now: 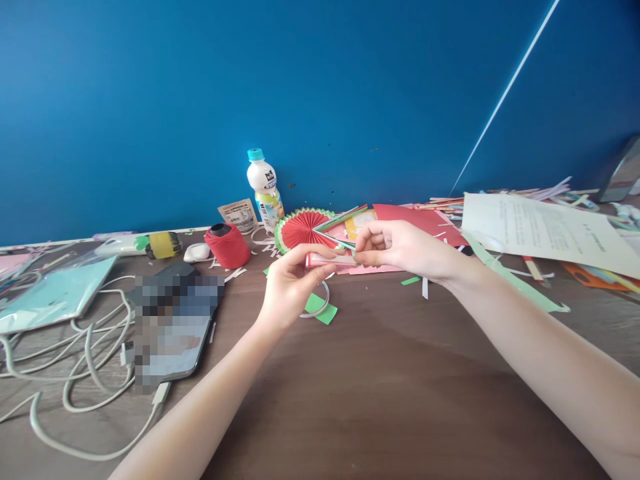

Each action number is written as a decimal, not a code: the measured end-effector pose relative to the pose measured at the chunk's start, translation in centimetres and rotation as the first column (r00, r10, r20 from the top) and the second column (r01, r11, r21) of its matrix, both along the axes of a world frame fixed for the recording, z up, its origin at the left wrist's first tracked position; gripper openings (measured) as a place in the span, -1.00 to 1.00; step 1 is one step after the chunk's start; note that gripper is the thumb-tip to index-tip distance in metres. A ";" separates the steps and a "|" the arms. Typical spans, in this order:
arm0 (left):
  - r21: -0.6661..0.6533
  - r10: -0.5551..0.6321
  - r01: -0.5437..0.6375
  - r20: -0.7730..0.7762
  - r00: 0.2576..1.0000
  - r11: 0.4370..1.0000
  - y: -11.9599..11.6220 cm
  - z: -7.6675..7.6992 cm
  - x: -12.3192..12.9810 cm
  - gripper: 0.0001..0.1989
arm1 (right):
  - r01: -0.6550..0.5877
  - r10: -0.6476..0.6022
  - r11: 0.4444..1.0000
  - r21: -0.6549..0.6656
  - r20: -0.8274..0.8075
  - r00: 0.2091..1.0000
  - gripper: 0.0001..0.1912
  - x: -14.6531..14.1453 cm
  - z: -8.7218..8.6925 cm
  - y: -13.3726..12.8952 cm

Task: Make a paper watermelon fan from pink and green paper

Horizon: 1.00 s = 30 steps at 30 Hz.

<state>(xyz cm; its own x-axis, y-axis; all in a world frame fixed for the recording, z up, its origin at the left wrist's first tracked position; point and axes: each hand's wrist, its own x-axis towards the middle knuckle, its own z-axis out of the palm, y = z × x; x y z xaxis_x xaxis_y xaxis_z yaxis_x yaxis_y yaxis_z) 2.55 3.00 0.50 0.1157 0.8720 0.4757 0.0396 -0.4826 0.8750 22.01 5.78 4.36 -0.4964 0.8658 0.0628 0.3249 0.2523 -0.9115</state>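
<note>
Over tabletop [400, 387], roomy on near side, left fingers [320, 251] and right fingers [369, 257] pinch pink strip [314, 260] by ends.

the slim held strip [316, 260] is red and pale pink. the round pleated paper fan [304, 229] is red, rimmed in green and white. the rounded plastic bottle [260, 177] is white under a turquoise cap [255, 155]. the flat bench [380, 387] is brown, the smooth wall [200, 100] blue with a white line [552, 11].

smooth strip [344, 260], pleated matt paper fan [301, 230], smooth plastic bottle [264, 187], wood-look tabletop [400, 387], slightly glossy wall [300, 87]
</note>
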 end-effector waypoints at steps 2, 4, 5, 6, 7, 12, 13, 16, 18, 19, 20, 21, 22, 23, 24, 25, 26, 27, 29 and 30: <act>-0.041 -0.043 0.045 0.067 0.997 0.998 0.2 -0.1 -0.1 -0.86 | -0.026 0.025 0.999 -0.021 -0.010 1.000 -0.78 0.0 0.1 0.1; -0.083 -0.091 0.103 0.135 0.987 0.991 0.5 -0.4 -0.2 -0.85 | -0.051 0.050 0.998 -0.047 -0.024 0.998 -0.79 0.0 0.1 0.1; -0.102 -0.114 0.132 0.166 0.979 0.986 0.6 -0.5 -0.3 -0.86 | -0.062 0.061 0.996 -0.063 -0.029 0.998 -0.80 0.1 0.2 0.1; -0.121 -0.133 0.158 0.195 0.972 0.980 0.7 -0.6 -0.4 -0.86 | -0.071 0.068 0.995 -0.076 -0.033 0.997 -0.82 0.1 0.2 0.1; -0.137 -0.148 0.181 0.219 0.964 0.974 0.8 -0.7 -0.5 -0.86 | -0.073 0.071 0.994 -0.084 -0.036 0.997 -0.84 0.1 0.3 0.1; -0.160 -0.166 0.213 0.263 0.950 0.964 1.1 -0.7 -0.8 -0.85 | -0.048 0.046 0.997 -0.061 -0.031 0.998 -0.86 0.4 0.4 0.2; -0.161 -0.166 0.212 0.259 0.951 0.964 1.2 -0.6 -0.8 -0.85 | -0.037 0.035 0.998 -0.052 -0.036 0.999 -0.84 0.4 0.5 0.2; -0.171 -0.169 0.214 0.245 0.955 0.962 1.1 -0.5 -0.7 -0.84 | -0.042 0.041 0.999 -0.022 -0.035 0.999 -0.74 0.3 0.5 -0.1; -0.186 -0.168 0.216 0.241 0.956 0.959 0.9 -0.4 -0.6 -0.84 | -0.061 0.061 0.998 0.000 0.018 0.998 -0.70 0.0 0.5 -0.4; -0.194 -0.171 0.221 0.244 0.955 0.956 0.8 -0.3 -0.5 -0.84 | -0.069 0.068 0.997 0.017 0.053 0.996 -0.69 -0.2 0.5 -0.5; -0.201 -0.178 0.231 0.252 0.951 0.952 0.7 -0.3 -0.5 -0.84 | -0.072 0.068 0.997 0.036 0.087 0.994 -0.69 -0.4 0.4 -0.6; -0.203 -0.188 0.244 0.264 0.946 0.948 0.6 -0.3 -0.4 -0.84 | -0.072 0.065 0.996 0.054 0.115 0.991 -0.69 -0.5 0.3 -0.7; -0.202 -0.201 0.262 0.278 0.939 0.944 0.6 -0.3 -0.3 -0.85 | -0.075 0.066 0.995 0.067 0.134 0.989 -0.69 -0.6 0.1 -0.7; -0.199 -0.216 0.282 0.295 0.931 0.939 0.5 -0.3 -0.2 -0.86 | -0.085 0.074 0.994 0.074 0.143 0.987 -0.68 -0.7 -0.1 -0.7; -0.197 -0.231 0.301 0.311 0.922 0.933 0.5 -0.3 -0.2 -0.87 | -0.096 0.085 0.993 0.070 0.145 0.986 -0.68 -0.7 -0.3 -0.6; -0.198 -0.244 0.319 0.327 0.913 0.927 0.5 -0.4 -0.1 -0.87 | -0.109 0.100 0.992 0.058 0.142 0.985 -0.67 -0.7 -0.5 -0.5; -0.200 -0.253 0.333 0.343 0.905 0.921 0.5 -0.4 -0.1 -0.87 | -0.121 0.114 0.992 0.043 0.137 0.984 -0.67 -0.8 -0.8 -0.4; -0.202 -0.259 0.346 0.359 0.897 0.916 0.4 -0.4 0.0 -0.87 | -0.132 0.127 0.991 0.027 0.131 0.983 -0.66 -0.8 -1.0 -0.3; -0.204 -0.260 0.359 0.392 0.883 0.911 0.4 -0.4 0.1 -0.87 | -0.151 0.149 0.989 0.005 0.120 0.981 -0.65 -0.9 -1.3 -0.2; -0.207 -0.259 0.364 0.405 0.877 0.908 0.4 -0.4 0.2 -0.86 | -0.159 0.159 0.987 -0.003 0.111 0.981 -0.65 -1.0 -1.4 -0.2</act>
